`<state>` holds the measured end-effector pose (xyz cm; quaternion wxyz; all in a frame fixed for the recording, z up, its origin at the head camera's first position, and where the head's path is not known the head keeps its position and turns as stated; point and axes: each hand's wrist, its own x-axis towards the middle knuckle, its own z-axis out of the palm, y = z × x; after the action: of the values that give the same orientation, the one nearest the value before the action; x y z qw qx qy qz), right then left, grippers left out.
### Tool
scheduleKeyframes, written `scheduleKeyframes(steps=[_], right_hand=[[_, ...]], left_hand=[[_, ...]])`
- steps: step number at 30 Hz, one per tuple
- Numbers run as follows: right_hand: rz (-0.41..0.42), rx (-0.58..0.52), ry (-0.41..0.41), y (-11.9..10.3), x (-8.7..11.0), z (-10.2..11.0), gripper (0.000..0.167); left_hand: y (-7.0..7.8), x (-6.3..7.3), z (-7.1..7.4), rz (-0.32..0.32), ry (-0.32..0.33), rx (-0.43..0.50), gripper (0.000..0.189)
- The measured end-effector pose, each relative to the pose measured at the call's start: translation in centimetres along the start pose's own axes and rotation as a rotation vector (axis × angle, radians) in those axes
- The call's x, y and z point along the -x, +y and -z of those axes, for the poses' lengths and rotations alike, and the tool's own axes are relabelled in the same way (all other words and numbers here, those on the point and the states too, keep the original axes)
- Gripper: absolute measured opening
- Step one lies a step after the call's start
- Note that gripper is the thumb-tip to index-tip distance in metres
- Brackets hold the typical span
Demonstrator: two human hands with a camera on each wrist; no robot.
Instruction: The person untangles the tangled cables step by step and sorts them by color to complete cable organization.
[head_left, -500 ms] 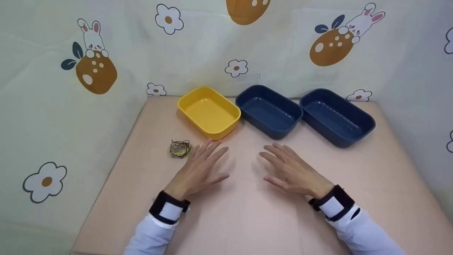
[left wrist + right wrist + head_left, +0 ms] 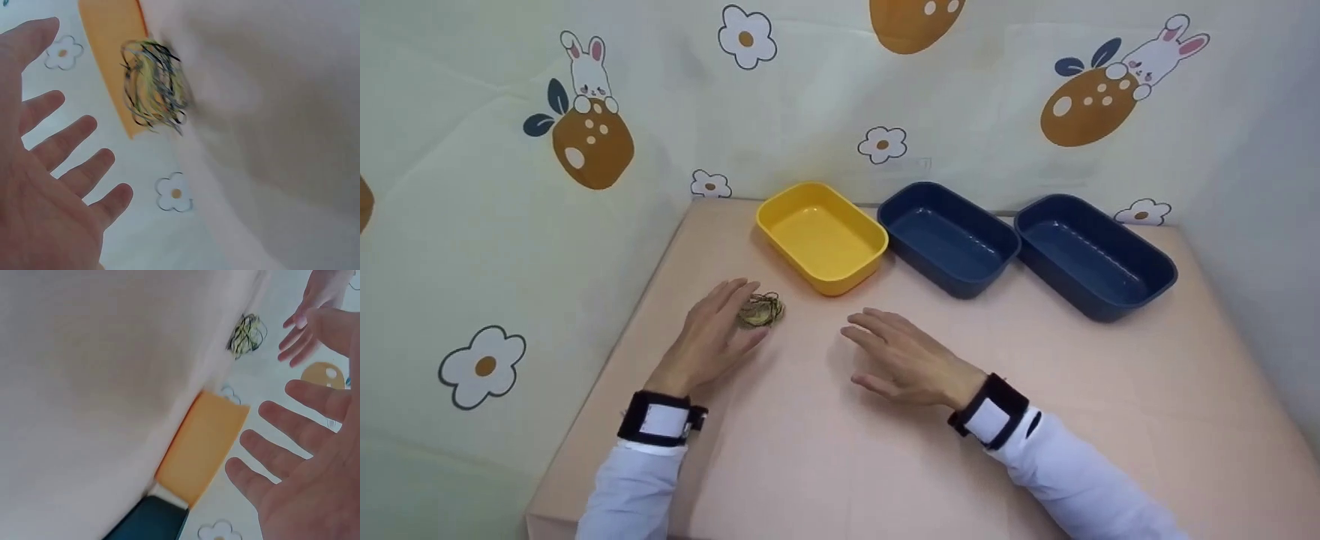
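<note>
A small tangle of thin black, green and yellow strands (image 2: 762, 310) lies on the table in front of the yellow bin; whether they are cords or rubber bands I cannot tell. My left hand (image 2: 709, 334) is just left of this tangle, fingers extended and thumb apart. In the left wrist view, the strands stand clear of the spread fingers (image 2: 84, 174). To the right, my right hand (image 2: 911, 360) hovers with fingers loosely extended and holds nothing. The right wrist view shows its spread fingers (image 2: 287, 433), with the tangle beyond them.
Along the back stand a yellow bin (image 2: 840, 287), a dark blue bin (image 2: 952, 289) and a second dark blue bin (image 2: 1099, 311), side by side. Behind them rises a patterned cloth wall (image 2: 810, 112). A peach cloth covers the table (image 2: 810, 450).
My left hand has moved left, from the tangle's right side to its left side. The right hand has also moved left. The head view has shifted, so the bins appear farther right.
</note>
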<state>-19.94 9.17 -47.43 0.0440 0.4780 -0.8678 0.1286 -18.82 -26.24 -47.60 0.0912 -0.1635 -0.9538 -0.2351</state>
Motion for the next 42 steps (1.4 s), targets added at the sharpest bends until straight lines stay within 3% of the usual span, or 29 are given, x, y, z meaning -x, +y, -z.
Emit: scheduleKeyframes(steps=[2,9,16,23,28,35,42], right_hand=[[-0.008,-0.026,-0.024,-0.3,-1.3,-0.5,0.067],[-0.119,-0.201,-0.061,-0.7,-6.7,-2.5,0.068],[-0.189,-0.310,-0.038,-1.0,-11.3,-4.0,0.061],[-0.333,-0.457,0.024,-1.0,-14.0,-4.6,0.049],[-0.362,-0.475,0.034,-1.2,-14.2,-4.9,0.035],[-0.340,-0.536,0.111,-1.1,-12.8,-5.0,0.023],[-0.294,-0.604,0.169,-1.1,-9.3,-3.9,0.020]], left_hand=[[-1.1,-0.4,0.0,0.016,-0.010,0.045,0.073],[-3.4,-1.9,-0.5,0.175,-0.078,0.251,0.065],[-3.6,-3.3,-1.1,0.145,-0.140,0.264,0.055],[-2.9,-4.0,-1.4,0.140,-0.141,0.277,0.046],[-2.3,-3.7,-1.7,0.174,-0.133,0.319,0.039],[-1.4,-2.7,-2.1,0.200,-0.124,0.426,0.037],[0.7,-2.3,-2.3,0.129,-0.120,0.483,0.030]])
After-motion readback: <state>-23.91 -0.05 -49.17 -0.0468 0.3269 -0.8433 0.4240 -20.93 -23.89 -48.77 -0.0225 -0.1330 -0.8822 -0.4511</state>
